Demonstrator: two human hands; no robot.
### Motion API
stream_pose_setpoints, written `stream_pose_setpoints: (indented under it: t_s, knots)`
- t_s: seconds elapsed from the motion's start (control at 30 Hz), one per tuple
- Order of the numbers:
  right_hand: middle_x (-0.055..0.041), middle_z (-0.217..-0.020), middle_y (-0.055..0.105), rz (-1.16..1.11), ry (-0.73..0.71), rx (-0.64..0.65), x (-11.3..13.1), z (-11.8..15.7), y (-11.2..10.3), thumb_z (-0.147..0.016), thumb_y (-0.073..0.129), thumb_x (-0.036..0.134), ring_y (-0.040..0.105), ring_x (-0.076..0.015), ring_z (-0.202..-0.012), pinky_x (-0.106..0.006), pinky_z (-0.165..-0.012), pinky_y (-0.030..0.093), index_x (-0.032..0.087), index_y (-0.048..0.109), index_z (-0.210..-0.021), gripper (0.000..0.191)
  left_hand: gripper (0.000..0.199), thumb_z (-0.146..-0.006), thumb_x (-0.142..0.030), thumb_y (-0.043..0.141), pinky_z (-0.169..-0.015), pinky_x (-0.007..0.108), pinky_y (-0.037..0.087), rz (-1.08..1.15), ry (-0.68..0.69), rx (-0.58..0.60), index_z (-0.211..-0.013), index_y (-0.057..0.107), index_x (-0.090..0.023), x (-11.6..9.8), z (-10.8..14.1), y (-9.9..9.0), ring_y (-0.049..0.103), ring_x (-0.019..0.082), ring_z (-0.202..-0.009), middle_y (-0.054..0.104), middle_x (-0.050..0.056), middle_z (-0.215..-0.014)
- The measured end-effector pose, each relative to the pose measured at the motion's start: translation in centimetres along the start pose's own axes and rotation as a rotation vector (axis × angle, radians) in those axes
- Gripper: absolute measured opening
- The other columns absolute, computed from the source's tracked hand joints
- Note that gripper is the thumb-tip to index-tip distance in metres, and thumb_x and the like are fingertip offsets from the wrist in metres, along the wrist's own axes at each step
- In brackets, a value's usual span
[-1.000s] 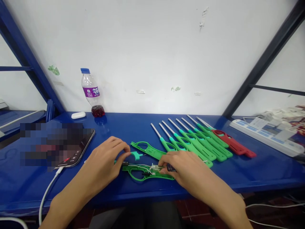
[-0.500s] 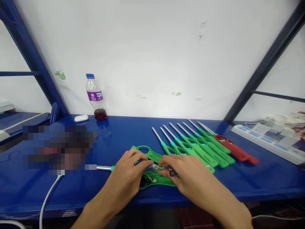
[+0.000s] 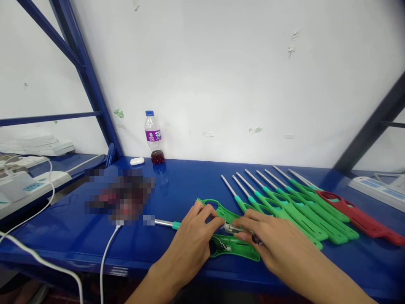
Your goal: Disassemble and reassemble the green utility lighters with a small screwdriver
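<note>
My right hand (image 3: 265, 232) is closed around a slim clear tube with a pale tip (image 3: 230, 228). A dark rounded end (image 3: 256, 239) shows under its fingers; I cannot tell whether it belongs to the tube. At the tube's tip, the thumb and forefinger of my left hand (image 3: 202, 226) pinch together, and what lies between them is too small to make out. Beneath the hands lie two opened green lighter casing halves, an upper half (image 3: 225, 212) and a lower half (image 3: 243, 248) with a white wire in it. A metal lighter barrel (image 3: 163, 222) pokes out left of my left hand.
Several green long-necked lighters (image 3: 294, 213) lie in a row on the right, beside a red one (image 3: 357, 211). A drink bottle (image 3: 154, 139) and a white case (image 3: 137, 161) stand by the wall. A cable (image 3: 106, 257) runs from a blurred object. Power strips flank the blue table (image 3: 186, 181).
The view has swung left, so everything sits further right in the picture. Both hands stay over the green casing halves, with the clear tube still in my right fingers.
</note>
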State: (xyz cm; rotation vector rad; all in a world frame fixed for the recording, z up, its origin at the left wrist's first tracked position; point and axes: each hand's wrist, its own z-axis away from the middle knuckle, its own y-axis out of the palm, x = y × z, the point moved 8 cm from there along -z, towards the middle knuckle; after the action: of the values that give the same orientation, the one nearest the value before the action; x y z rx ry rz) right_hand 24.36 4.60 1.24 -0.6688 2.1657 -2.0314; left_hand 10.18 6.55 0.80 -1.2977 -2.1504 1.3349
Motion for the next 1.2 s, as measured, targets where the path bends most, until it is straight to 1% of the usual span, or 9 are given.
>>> stream_pose_setpoints:
  t_s: [0.23, 0.37, 0.43, 0.53, 0.63, 0.7, 0.8, 1.03, 1.2]
  knots:
    - [-0.0021, -0.103, 0.067, 0.049, -0.022, -0.013, -0.3, -0.3, 0.6, -0.098, 0.052, 0.004, 0.072, -0.0247, -0.081, -0.034, -0.063, 0.039, 0.033, 0.069, -0.125, 0.043, 0.065, -0.075, 0.016, 0.037, -0.078, 0.039, 0.051, -0.009, -0.002, 0.002, -0.119, 0.067, -0.022, 0.7, 0.2, 0.8, 0.049, 0.022, -0.088, 0.062, 0.006, -0.103]
    - [-0.0053, -0.109, 0.067, 0.069, -0.019, -0.078, -1.7, 0.5, -0.7, -0.091, 0.045, -0.001, 0.072, -0.024, -0.085, -0.032, -0.067, 0.046, 0.03, 0.069, -0.124, 0.051, 0.094, -0.07, 0.018, 0.035, -0.079, 0.04, 0.053, -0.018, -0.019, 0.059, -0.145, 0.057, -0.033, 0.9, 0.4, 0.9, 0.049, 0.022, -0.087, 0.059, 0.004, -0.104]
    - [-0.0068, -0.112, 0.067, 0.079, -0.018, -0.135, -2.5, 0.9, -1.8, -0.093, 0.044, 0.001, 0.071, -0.0237, -0.084, -0.032, -0.069, 0.049, 0.029, 0.068, -0.126, 0.05, 0.097, -0.069, 0.019, 0.035, -0.08, 0.041, 0.054, -0.007, -0.037, 0.094, -0.147, 0.055, -0.034, 0.9, 0.5, 0.9, 0.05, 0.023, -0.09, 0.061, 0.005, -0.107]
    - [-0.008, -0.112, 0.068, 0.071, -0.013, -0.193, -2.6, 1.3, -3.1, -0.099, 0.044, 0.008, 0.071, -0.0236, -0.083, -0.032, -0.071, 0.051, 0.027, 0.07, -0.125, 0.042, 0.078, -0.081, 0.015, 0.038, -0.081, 0.043, 0.055, 0.027, -0.046, 0.097, -0.145, 0.057, -0.025, 0.6, 0.4, 0.7, 0.051, 0.024, -0.095, 0.064, 0.008, -0.112]
    - [-0.0071, -0.108, 0.068, 0.024, -0.016, -0.183, -1.4, 1.1, -3.2, -0.101, 0.045, 0.008, 0.07, -0.0231, -0.084, -0.032, -0.074, 0.05, 0.026, 0.071, -0.121, 0.037, 0.045, -0.101, -0.006, 0.048, -0.089, 0.046, 0.054, 0.1, -0.056, 0.007, -0.143, 0.057, -0.022, 0.3, 0.2, -0.2, 0.052, 0.026, -0.103, 0.065, 0.01, -0.117]
    - [-0.0053, -0.106, 0.068, -0.018, -0.029, -0.148, -0.4, 0.8, -2.8, -0.099, 0.047, 0.004, 0.069, -0.0224, -0.086, -0.032, -0.076, 0.049, 0.026, 0.071, -0.121, 0.04, 0.032, -0.105, -0.018, 0.054, -0.091, 0.046, 0.053, 0.147, -0.053, -0.07, -0.136, 0.06, -0.022, 0.3, 0.1, -0.8, 0.053, 0.026, -0.106, 0.064, 0.01, -0.118]
    - [-0.0022, -0.107, 0.066, -0.064, -0.04, -0.111, 0.5, 0.5, -2.0, -0.094, 0.049, -0.002, 0.069, -0.0219, -0.09, -0.032, -0.077, 0.046, 0.029, 0.069, -0.124, 0.048, 0.016, -0.107, -0.019, 0.053, -0.087, 0.041, 0.049, 0.19, -0.016, -0.128, -0.118, 0.065, -0.021, 0.2, 0.0, -1.2, 0.054, 0.023, -0.099, 0.065, 0.007, -0.109]
    - [0.0012, -0.109, 0.063, -0.121, -0.068, -0.084, 1.2, 0.5, -2.1, -0.092, 0.047, -0.006, 0.066, -0.0184, -0.087, -0.031, -0.074, 0.04, 0.034, 0.065, -0.132, 0.06, 0.02, -0.109, -0.014, 0.043, -0.081, 0.035, 0.043, 0.247, -0.011, -0.096, -0.101, 0.059, -0.022, 0.3, -0.1, -2.0, 0.05, 0.019, -0.088, 0.062, 0.002, -0.098]
    - [0.0041, -0.109, 0.065, -0.221, -0.117, -0.099, 2.3, 1.0, -2.7, -0.093, 0.048, -0.007, 0.064, -0.0166, -0.086, -0.03, -0.073, 0.039, 0.036, 0.064, -0.133, 0.061, 0.025, -0.109, -0.01, 0.038, -0.077, 0.032, 0.04, 0.313, 0.048, -0.066, -0.097, 0.056, -0.022, 0.0, -0.2, -3.9, 0.048, 0.017, -0.086, 0.06, 0.0, -0.093]
